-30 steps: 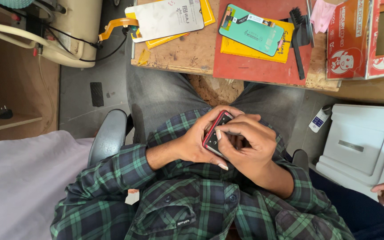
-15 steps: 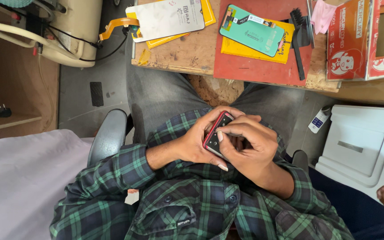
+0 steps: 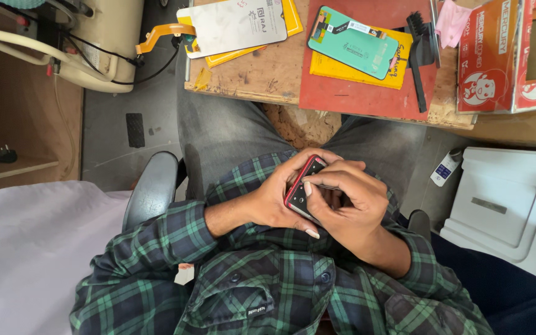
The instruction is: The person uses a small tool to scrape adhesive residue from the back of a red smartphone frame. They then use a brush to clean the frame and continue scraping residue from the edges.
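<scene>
Head view, straight down, close

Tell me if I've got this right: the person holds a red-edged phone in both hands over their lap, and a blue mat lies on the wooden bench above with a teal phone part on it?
Not quite: the mat is red, not blue. The head view shows it on the wooden bench, with the teal phone part lying over a yellow pad on it. The rest holds: the left hand and right hand both grip the red-edged phone over the lap.

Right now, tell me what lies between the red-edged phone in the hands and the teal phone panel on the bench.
In the head view, between phone and teal panel: grey-trousered lap, chipped wooden bench edge, red mat, yellow sheet.
</scene>
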### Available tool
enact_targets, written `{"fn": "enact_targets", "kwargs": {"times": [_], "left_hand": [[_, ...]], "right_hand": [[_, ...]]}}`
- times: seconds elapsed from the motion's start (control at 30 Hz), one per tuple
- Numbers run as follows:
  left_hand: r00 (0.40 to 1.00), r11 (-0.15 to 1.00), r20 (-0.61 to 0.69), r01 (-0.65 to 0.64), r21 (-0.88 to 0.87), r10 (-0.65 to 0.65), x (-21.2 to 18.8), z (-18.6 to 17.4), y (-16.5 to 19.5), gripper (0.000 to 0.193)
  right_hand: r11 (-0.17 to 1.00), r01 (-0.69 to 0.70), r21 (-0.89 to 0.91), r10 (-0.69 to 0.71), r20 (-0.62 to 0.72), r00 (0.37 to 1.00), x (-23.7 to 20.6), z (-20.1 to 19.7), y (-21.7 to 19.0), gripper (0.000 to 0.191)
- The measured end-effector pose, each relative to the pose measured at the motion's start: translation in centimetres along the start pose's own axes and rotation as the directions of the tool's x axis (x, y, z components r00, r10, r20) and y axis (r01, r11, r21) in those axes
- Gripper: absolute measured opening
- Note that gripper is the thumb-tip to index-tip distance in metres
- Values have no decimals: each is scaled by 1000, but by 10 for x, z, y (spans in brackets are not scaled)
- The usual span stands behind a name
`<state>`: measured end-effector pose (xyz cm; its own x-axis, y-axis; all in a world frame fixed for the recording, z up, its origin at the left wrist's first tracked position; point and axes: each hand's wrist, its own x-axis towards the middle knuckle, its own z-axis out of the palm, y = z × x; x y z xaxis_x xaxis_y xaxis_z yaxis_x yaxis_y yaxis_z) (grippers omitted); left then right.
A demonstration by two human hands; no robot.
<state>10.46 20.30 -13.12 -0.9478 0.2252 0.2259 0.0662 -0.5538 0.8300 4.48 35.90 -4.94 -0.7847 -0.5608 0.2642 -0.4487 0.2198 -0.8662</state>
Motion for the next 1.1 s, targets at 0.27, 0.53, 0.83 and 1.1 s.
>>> {"fn": "enact_targets", "kwargs": {"times": [0.27, 0.53, 0.83, 1.1], "left_hand": [[1000, 999, 5, 12, 34, -12, 0, -6, 6, 103], [1000, 1000, 8, 19, -15, -18, -3, -5, 7, 100], [999, 999, 33, 26, -41, -24, -2, -6, 7, 104], [1000, 1000, 15, 25, -9, -25, 11, -20, 12, 107]], "right_hand": [[999, -29, 13, 29, 11, 1000, 3, 3, -2, 12], [1000, -10, 22, 10, 13, 1000, 3, 5, -3, 12], [1000, 5, 26, -7, 71, 997, 6, 4, -5, 11], [997, -62, 48, 59, 49, 997, 27, 8, -6, 7]]}}
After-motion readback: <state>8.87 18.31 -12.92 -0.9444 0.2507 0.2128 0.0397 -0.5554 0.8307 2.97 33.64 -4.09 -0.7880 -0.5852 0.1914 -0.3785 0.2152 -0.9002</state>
